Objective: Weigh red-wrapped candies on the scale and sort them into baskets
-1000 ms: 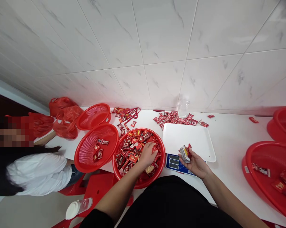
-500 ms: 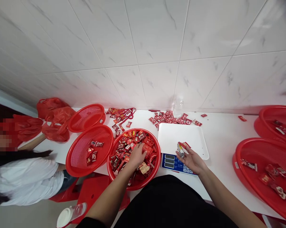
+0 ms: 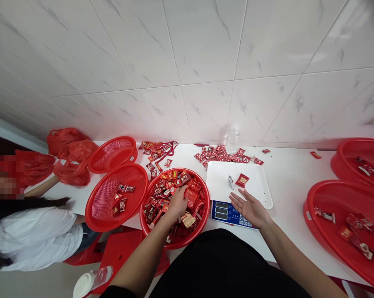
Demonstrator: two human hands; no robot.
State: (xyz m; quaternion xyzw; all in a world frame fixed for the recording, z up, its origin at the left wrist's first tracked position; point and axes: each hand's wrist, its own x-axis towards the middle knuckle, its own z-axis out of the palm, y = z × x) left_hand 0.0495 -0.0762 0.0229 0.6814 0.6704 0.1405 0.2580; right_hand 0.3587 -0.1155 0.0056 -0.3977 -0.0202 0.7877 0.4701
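Packets could be spilled from the heaped basket [image 3: 208, 207] if dug at roughly by the left hand [image 3: 178, 203], whose hold cannot be told, while the scale [image 3: 221, 210] could be jarred by the empty, spread right hand [image 3: 252, 210] near the silver packet [image 3: 230, 182] and red packet [image 3: 242, 180] on the tray [image 3: 218, 174].

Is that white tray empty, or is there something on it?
Not empty, but nowhere near full: the white tray holds a silver packet and a red packet, with lots of bare white around them.
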